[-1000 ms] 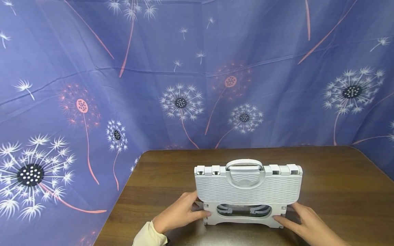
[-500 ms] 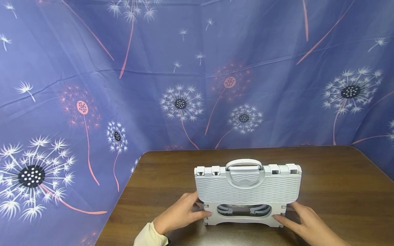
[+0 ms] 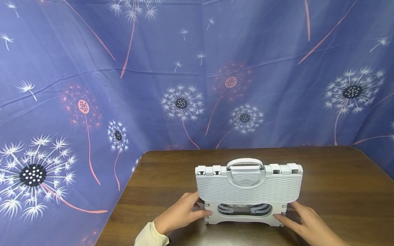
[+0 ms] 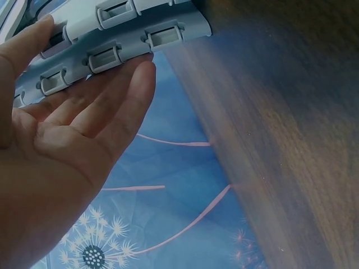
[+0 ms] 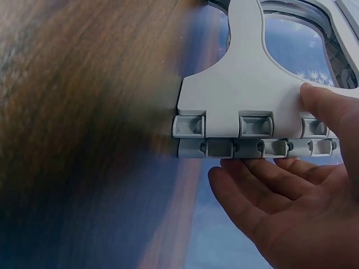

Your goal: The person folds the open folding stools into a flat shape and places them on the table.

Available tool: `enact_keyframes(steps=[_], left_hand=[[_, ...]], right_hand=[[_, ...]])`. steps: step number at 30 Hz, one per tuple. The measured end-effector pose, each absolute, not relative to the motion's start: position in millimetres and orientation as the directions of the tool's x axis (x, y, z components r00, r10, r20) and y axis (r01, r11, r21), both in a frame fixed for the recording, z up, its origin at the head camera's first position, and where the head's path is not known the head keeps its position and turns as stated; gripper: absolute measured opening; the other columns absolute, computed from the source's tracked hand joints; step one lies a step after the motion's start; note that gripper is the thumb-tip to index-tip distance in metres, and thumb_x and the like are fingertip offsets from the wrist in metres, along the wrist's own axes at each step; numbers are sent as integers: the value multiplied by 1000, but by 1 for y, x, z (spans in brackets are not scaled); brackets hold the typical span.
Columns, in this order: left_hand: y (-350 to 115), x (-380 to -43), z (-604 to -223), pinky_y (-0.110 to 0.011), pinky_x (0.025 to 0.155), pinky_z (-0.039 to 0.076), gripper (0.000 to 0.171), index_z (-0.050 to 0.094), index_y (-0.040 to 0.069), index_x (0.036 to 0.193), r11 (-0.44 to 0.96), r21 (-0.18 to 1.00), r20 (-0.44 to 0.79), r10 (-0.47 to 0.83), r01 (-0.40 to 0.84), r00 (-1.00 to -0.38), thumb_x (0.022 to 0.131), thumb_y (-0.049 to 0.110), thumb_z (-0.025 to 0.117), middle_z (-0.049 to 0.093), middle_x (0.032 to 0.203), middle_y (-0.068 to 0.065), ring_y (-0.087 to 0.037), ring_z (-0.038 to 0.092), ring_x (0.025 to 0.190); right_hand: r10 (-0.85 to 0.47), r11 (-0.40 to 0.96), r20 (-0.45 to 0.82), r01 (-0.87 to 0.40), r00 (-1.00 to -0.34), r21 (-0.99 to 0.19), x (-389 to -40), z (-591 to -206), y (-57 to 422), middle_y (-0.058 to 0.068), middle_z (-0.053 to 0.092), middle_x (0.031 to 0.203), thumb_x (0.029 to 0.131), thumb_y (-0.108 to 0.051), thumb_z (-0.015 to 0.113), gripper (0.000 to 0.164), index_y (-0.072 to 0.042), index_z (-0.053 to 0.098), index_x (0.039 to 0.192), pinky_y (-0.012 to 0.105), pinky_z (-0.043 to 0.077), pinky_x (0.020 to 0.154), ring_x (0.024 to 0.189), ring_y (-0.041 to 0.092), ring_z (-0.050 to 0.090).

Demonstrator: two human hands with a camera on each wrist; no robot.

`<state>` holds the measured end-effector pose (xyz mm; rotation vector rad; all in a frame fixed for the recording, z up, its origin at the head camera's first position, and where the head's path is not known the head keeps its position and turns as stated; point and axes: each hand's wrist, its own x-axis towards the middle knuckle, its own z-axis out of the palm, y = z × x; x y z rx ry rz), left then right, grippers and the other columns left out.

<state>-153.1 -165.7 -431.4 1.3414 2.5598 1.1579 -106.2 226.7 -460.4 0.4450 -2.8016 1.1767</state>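
Note:
A white plastic folding step stool [image 3: 248, 191] stands upright on the wooden table, its woven-pattern panel facing me and its carry handle [image 3: 245, 162] on top. It looks folded. My left hand [image 3: 181, 212] grips its lower left side, thumb on the front face of the leg frame. In the left wrist view, the fingers of that hand [image 4: 73, 117] lie along the hinged edge. On the opposite side my right hand [image 3: 307, 222] holds the lower edge the same way. The right wrist view shows its thumb [image 5: 322, 101] on the frame and its fingertips against the hinges.
The brown wooden table [image 3: 172, 171] extends behind and to both sides of the stool. A blue cloth with a dandelion print [image 3: 138, 102] hangs behind the table and along its left side. A cream sleeve [image 3: 150, 235] covers my left wrist.

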Motion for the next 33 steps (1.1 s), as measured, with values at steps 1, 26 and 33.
enact_keyframes(steps=[1, 26, 33], left_hand=[[-166, -153, -432, -28, 85, 54, 49, 46, 23, 141, 352, 615, 303, 720, 706, -624, 97, 29, 66, 64, 129, 7, -3, 63, 107], [-165, -154, -436, -22, 84, 53, 41, 52, 25, 135, 414, 621, 273, 682, 666, -678, 97, 29, 66, 68, 120, 10, -2, 65, 102], [-164, -153, -436, -21, 83, 53, 38, 53, 24, 134, 412, 639, 264, 676, 650, -688, 98, 29, 65, 68, 119, 8, -3, 65, 101]], right_hand=[[-237, 664, 170, -287, -957, -690, -106, -460, 227, 15, 63, 130, 93, -26, 72, 62, -5, 44, 143, 28, 55, 75, 99, 0, 61], [-205, 718, 188, -278, -961, -639, -107, -461, 227, 10, 66, 125, 92, -29, 73, 54, -5, 53, 136, 30, 54, 79, 102, 2, 61], [-204, 719, 170, -265, -964, -642, -108, -463, 227, 10, 67, 124, 93, -29, 72, 50, -5, 55, 133, 31, 54, 78, 101, 2, 62]])
